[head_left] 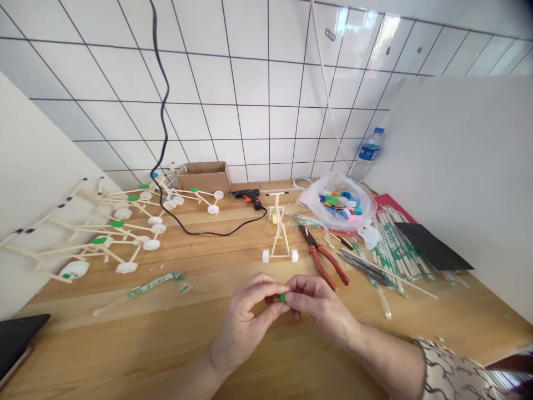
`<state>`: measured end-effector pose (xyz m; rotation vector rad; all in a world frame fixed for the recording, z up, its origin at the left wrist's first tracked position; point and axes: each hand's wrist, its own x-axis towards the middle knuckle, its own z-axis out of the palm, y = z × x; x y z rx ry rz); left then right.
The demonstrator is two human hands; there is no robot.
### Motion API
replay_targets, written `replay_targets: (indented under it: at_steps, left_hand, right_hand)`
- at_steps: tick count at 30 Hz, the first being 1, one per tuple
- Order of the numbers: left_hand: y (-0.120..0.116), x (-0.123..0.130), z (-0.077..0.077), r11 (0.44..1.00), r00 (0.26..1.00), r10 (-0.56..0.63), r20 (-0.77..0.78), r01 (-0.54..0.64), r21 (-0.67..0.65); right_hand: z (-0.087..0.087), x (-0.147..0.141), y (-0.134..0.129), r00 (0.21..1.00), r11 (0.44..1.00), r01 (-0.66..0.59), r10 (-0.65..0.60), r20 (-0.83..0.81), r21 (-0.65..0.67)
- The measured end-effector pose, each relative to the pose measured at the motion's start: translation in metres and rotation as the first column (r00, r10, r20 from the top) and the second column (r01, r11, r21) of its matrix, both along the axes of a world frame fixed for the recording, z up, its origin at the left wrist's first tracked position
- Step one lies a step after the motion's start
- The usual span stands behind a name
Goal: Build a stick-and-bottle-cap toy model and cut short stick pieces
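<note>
Right at your fingertips is a small, bright green piece [282, 298], smooth and plastic-looking, partly hidden by skin. Your left hand [249, 311] pinches it narrowly between thumb and curled fingers, and your right hand [320, 306] closes on its other side, also in a tight pinch. Your patterned sleeve [452, 369] gathers in soft folds above the smooth-grained wooden tabletop [175, 328].

Just beyond your hands stands a slim stick model [279, 225], pale and straight-edged, with two white round wheels on its near axle. To its right, you have pliers [315, 248] with curved reddish handles, then grey metal scissors [364, 266] and a spread of slender sticks in green-printed clear wrappers [400, 244], beside a flat black sheet [433, 244].

Over on your left, more stick models [125, 268] crowd together, with white disc wheels and green ovals. Farther back, a thin, crinkled bag [364, 194] holds colourful round caps [333, 201]; a black-and-orange glue gun [250, 195] lies near a boxy brown carton [206, 183], before glossy square tiles [250, 83].
</note>
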<state>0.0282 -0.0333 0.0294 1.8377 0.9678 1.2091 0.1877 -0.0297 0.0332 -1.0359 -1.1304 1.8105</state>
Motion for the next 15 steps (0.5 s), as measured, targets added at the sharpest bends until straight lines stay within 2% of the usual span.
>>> replay_targets:
  at_steps: [5,15]
  left_hand:
    - [-0.0002,0.0008,-0.0001,1.0,1.0,-0.014,0.011,0.014,-0.01]
    - [0.004,-0.0019,0.0024,0.984,0.995,0.015,0.103,0.004,-0.177]
  right_hand:
    - [0.001,-0.0022,-0.0006,1.0,1.0,0.008,-0.008,0.013,0.01]
    - [-0.0008,0.0024,0.0034,0.997,1.0,0.025,-0.025,-0.077,0.003]
